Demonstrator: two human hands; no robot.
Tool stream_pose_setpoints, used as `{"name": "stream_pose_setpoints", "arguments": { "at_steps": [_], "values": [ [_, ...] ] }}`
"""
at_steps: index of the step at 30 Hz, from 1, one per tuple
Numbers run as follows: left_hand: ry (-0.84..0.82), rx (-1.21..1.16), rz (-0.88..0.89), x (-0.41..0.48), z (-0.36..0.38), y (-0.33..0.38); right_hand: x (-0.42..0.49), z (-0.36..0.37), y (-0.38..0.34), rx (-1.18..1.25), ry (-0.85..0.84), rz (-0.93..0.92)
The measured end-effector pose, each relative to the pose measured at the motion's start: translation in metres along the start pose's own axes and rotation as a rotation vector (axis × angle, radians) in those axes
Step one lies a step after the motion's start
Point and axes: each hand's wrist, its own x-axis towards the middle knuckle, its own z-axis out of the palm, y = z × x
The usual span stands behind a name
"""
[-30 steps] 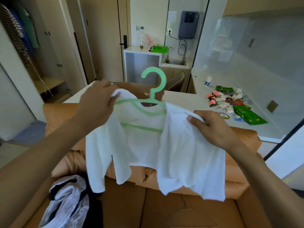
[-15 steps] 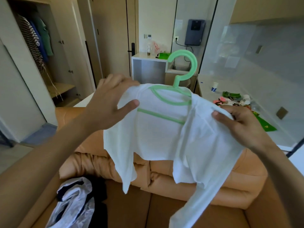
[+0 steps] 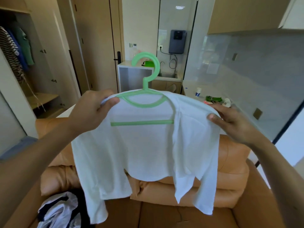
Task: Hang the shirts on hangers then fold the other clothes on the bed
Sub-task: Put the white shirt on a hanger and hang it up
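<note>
1. The left hand (image 3: 92, 112) pinches one shoulder of the white shirt (image 3: 148, 148); the right hand (image 3: 230, 124) grips the other, above the sofa (image 3: 233, 162).
2. Both shoulders should sit level on the green hanger (image 3: 145, 74).

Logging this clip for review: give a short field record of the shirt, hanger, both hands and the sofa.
shirt: white shirt, draped on the green hanger, held up over the tan sofa
hanger: hook upward
left hand: pinches one shirt shoulder
right hand: grips the other shoulder
sofa: clothes pile at its lower left
</note>
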Motion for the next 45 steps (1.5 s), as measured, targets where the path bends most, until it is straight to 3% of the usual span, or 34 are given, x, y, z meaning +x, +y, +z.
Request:
{"name": "stream_pose_setpoints", "arguments": {
  "at_steps": [6,11,13,15,18,22,28,34,39,45],
  "values": [
    [-0.030,0.014,-0.031,0.003,-0.003,0.010,0.008,0.009,-0.009,0.057,0.205,-0.081],
    [-0.038,-0.033,-0.057,-0.001,-0.015,0.014,0.010,0.002,-0.010,0.272,0.208,-0.085],
    [-0.006,-0.064,-0.071,-0.002,-0.019,0.018,0.015,-0.002,-0.013,0.341,0.169,0.026],
    [0.021,-0.079,-0.083,-0.004,-0.022,0.023,0.021,-0.004,-0.015,0.284,0.128,0.146],
    [0.008,-0.064,-0.115,-0.008,-0.025,0.030,0.026,-0.006,-0.016,0.157,0.162,0.079],
    [0.000,-0.026,-0.141,-0.020,-0.031,0.033,0.019,0.006,-0.036,0.117,-0.140,-0.079],
    [-0.021,-0.050,-0.262,-0.045,-0.048,0.037,0.026,0.038,-0.044,0.090,-0.108,-0.239],
    [-0.065,0.189,-0.383,-0.091,-0.073,0.041,0.049,0.073,-0.065,0.178,-0.215,-0.302],
    [-0.094,0.256,-0.450,-0.126,-0.099,0.045,0.056,0.098,-0.101,0.306,-0.280,-0.258],
    [0.200,0.341,-0.635,-0.180,-0.150,0.049,0.050,0.143,-0.169,0.674,-0.429,-0.031]
  ]
}}
